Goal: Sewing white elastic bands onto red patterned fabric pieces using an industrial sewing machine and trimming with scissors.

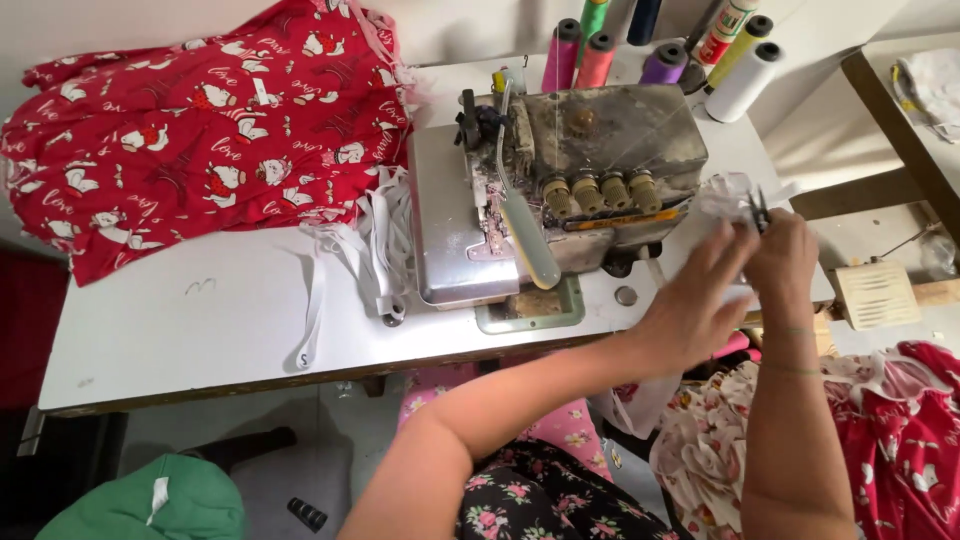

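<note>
A crumpled piece of white fabric (722,200) is held at the right edge of the white bench (200,320), at about 3 o'clock from the overlock sewing machine (560,190). The right hand (782,262) is closed on it, with small dark snips (760,208) seen at the fingertips. The left hand (695,300) is laid against the same fabric from 8 o'clock; whether its grip is closed cannot be told, the fingers being blurred. At 12 o'clock from the machine, thread cones (660,50) in purple, pink, green and white are stood upright. At 9 o'clock, white elastic strips (370,255) are draped beside the machine. Further out, at 10 o'clock, a red printed garment (200,130) is heaped on the bench. A wooden brush (878,294) is seen at 3 o'clock, beyond the hands.
</note>
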